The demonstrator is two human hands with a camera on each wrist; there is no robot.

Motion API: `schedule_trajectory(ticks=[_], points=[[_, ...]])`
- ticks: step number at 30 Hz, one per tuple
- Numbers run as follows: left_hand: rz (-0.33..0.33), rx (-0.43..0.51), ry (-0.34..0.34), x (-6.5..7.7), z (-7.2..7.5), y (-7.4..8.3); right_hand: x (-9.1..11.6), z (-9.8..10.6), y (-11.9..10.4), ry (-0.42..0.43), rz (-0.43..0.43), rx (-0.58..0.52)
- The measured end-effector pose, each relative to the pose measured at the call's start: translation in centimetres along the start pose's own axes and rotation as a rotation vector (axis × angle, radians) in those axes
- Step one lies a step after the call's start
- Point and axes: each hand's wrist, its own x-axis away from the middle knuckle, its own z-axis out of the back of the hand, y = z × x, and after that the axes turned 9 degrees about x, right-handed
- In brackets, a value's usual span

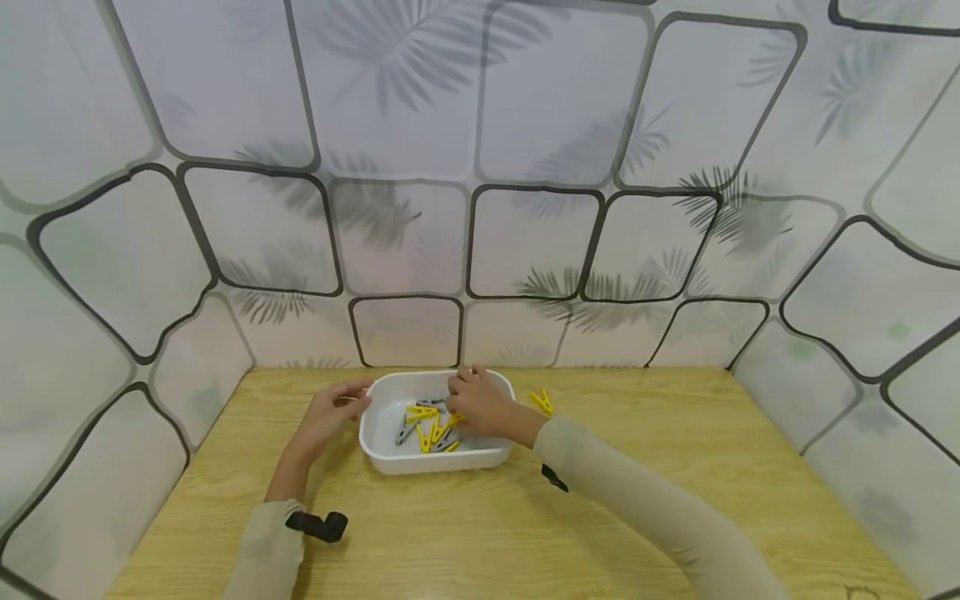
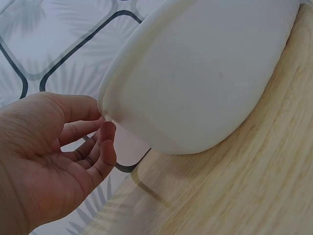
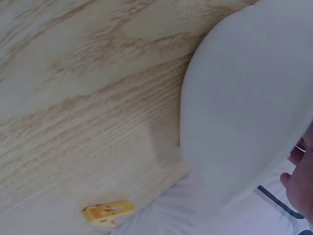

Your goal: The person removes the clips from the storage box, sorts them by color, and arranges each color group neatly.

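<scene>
As left hand (image 1: 327,418) pinches only the rim of white tray (image 1: 442,463), tray could skid if right hand (image 1: 482,406) (can't tell if fingers pinch) snags clips (image 1: 437,432).

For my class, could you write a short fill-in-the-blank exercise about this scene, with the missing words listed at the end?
1. The white tub holds clothespins in two colours, yellow and ____.
2. The single clothespin lying outside, to the right of the tub in the head view, is ____.
3. The grip reaching into the tub is the person's ____ one.
4. The tabletop under the tub shows a ____-grain pattern.

Missing words: grey; yellow; right; wood.
</scene>
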Motion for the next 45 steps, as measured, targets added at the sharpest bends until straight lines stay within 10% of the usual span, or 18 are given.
schedule_trajectory(ticks=[13,26,45], points=[[-0.025,0.015,-0.004,-0.2,0.1,0.0,1.2,1.4,1.0,0.224,-0.002,-0.104],[-0.029,0.013,-0.012,-0.1,0.0,-0.1,4.1,1.3,3.0,0.552,-0.203,-0.391],[-0.011,-0.012,-0.015,-0.1,0.0,-0.3,11.1,-1.9,6.4,0.525,-0.43,-0.496]])
